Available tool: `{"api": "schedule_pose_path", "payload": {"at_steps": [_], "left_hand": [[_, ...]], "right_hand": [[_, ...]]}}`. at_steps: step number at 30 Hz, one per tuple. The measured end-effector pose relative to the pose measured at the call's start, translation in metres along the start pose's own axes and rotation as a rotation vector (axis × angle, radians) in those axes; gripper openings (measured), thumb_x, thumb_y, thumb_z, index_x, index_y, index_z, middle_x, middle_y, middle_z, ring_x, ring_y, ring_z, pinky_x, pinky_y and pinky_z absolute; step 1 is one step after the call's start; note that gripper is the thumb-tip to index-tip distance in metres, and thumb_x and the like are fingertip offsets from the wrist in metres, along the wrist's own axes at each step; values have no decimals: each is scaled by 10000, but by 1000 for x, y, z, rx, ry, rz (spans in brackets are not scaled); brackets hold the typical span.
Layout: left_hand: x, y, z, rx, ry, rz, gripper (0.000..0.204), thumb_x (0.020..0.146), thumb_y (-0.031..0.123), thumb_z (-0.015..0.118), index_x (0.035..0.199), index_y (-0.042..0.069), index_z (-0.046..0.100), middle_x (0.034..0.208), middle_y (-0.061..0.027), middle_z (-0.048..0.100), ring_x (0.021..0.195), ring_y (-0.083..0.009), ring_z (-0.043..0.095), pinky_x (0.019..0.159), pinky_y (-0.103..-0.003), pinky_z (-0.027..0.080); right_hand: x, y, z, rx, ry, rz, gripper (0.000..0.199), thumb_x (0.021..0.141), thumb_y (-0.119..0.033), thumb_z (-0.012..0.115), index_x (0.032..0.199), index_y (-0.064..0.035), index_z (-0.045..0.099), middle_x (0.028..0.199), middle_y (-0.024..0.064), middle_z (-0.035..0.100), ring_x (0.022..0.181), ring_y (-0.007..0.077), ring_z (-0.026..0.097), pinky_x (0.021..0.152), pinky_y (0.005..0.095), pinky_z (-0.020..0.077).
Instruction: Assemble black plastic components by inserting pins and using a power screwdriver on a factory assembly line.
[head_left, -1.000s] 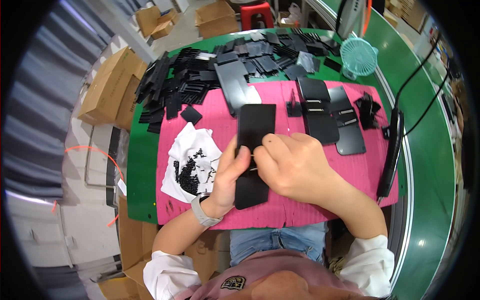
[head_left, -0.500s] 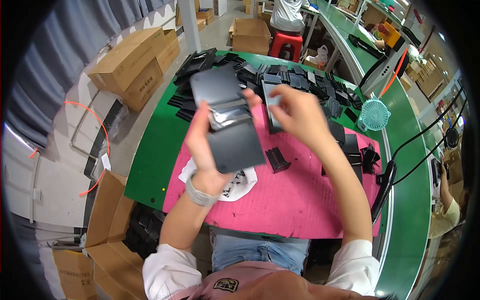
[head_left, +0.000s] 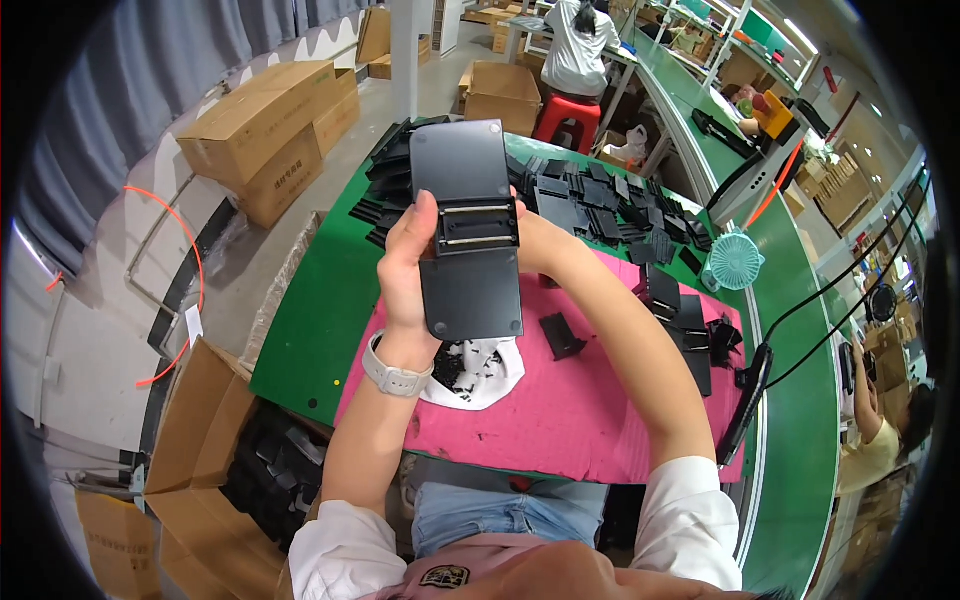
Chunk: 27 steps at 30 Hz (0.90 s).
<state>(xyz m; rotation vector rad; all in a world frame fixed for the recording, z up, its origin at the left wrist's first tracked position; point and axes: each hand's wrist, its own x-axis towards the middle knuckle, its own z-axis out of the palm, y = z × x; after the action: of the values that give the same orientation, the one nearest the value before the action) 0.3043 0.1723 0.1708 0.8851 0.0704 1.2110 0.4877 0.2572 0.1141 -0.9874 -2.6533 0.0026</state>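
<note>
**Both hands hold a black panel up over the pink mat**

Head view. The black panel (head_left: 467,230) is raised in front of the camera, above the far edge of the pink mat (head_left: 560,420), long side running away from the person. It is made of two flat plates joined at the middle by a ribbed hinge strip with pale bars.

The left hand (head_left: 405,270) grips the panel's left edge: thumb pressed on the front face beside the hinge, the other fingers curled behind and out of sight. A pale wristwatch (head_left: 393,377) sits on that wrist.

The right hand (head_left: 535,240) is mostly hidden behind the panel's right edge; it is closed on that edge, with only fingertips showing by the hinge.

On the pink mat, just below the panel, lies a white bag (head_left: 470,368) holding small black pieces. A single small black part (head_left: 561,335) lies right of the bag. More black panels (head_left: 680,320) are stacked toward the mat's right end.

Beyond the mat, a spread of black parts (head_left: 600,195) covers the green table (head_left: 310,330). A small teal fan (head_left: 733,262) stands right of that spread. Cardboard boxes (head_left: 265,135) sit on the floor to the mat's left.
</note>
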Motion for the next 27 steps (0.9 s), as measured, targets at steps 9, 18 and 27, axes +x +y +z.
{"api": "schedule_pose_path", "payload": {"at_steps": [9,18,27], "left_hand": [[-5,-19,-1,105,113,-9,421,1019,302,377,1154,-51,563,1053,-165,660,922,-222,673,772,-321,566],[-36,-72,43,380,85,-304,303,999,275,480,1079,2,586,931,-40,648,813,-91,613,712,-233,494],[-48,-91,59,464,-65,-335,379,1004,310,468,1177,-21,536,1045,-66,629,899,-101,588,779,-235,473]], "right_hand": [[-70,-31,-77,106,347,365,172,761,-54,677,931,-37,695,809,126,588,696,270,606,665,345,494],[-198,-113,-101,1327,671,866,258,893,-91,624,1127,18,630,799,56,637,544,107,593,469,228,475],[-197,-134,-74,1241,639,802,227,842,-29,687,1018,-1,546,761,15,565,550,60,579,475,179,446]]}}
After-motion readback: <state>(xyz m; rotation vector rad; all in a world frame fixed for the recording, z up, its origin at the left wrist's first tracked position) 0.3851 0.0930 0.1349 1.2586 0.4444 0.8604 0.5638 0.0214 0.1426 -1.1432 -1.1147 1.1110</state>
